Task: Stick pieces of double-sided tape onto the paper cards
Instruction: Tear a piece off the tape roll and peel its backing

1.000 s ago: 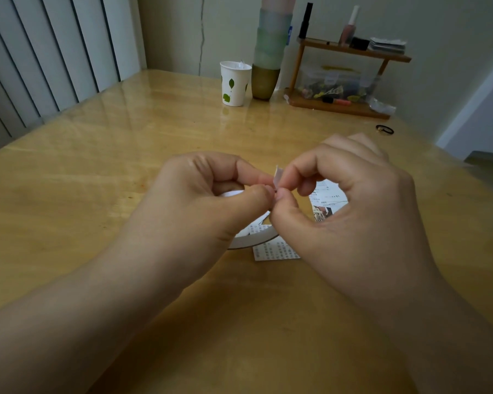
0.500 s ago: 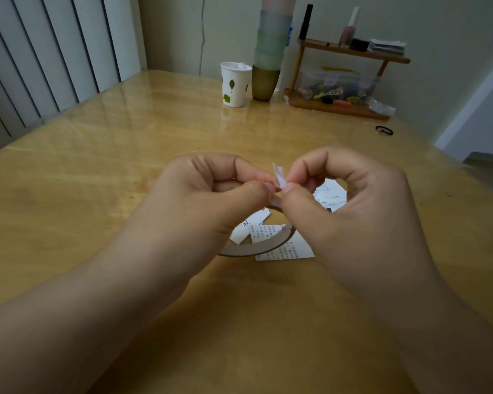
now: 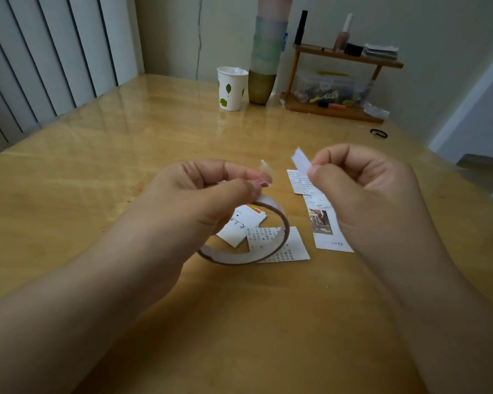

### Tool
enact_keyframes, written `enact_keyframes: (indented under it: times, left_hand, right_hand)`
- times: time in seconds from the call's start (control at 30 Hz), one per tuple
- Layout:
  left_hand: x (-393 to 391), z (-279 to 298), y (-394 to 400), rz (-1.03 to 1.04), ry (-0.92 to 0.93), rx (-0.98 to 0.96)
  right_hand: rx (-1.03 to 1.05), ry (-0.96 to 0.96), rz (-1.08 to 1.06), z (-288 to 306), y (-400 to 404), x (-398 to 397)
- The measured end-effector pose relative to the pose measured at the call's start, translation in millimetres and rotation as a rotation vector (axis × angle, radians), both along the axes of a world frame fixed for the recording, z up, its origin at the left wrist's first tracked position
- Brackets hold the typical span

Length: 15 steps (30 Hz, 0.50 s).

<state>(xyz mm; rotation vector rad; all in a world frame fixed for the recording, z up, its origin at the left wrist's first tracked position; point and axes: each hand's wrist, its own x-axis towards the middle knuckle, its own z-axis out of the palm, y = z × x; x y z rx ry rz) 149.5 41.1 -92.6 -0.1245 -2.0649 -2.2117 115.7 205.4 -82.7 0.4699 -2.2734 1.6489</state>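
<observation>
Wooden table (image 3: 103,194) holds paper cards (image 3: 285,250). Hands just pulled apart: right hand (image 3: 365,189) pinches torn tape piece (image 3: 301,163), left hand (image 3: 199,194) pinches tape roll (image 3: 279,223). Sticking likely next.

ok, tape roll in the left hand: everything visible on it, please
The tape roll is a thin, nearly spent ring: brownish outer band, pale whitish inner face, wide hollow middle through which paper cards show. It hangs tilted under the left hand, which grips its upper part; whether its lower edge touches the table cannot be told. A short translucent end sticks up at that hand's fingertips.
</observation>
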Motion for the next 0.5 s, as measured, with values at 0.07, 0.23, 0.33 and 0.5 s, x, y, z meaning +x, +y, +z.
enact_keyframes:
  times: [0.07, 0.23, 0.33, 0.5]
  left_hand:
    - [-1.1, -0.5, -1.8, -0.076, 0.019, -0.018]
    - [-0.1, -1.5, -3.4, -0.233, 0.012, -0.03]
    - [-1.1, -3.4, -5.7, -0.305, -0.031, -0.044]
    - [2.4, -1.5, -7.0, -0.417, -0.09, 0.063]
  right_hand:
    - [0.01, -0.035, -0.071, 3.3, 8.0, -5.5]
    - [0.225, -0.057, -0.305, 1.9, 40.1, -34.0]
    - [0.37, -0.099, -0.443, -7.9, 60.9, -52.8]
    - [0.497, -0.224, -0.577, -28.8, 80.5, -71.8]
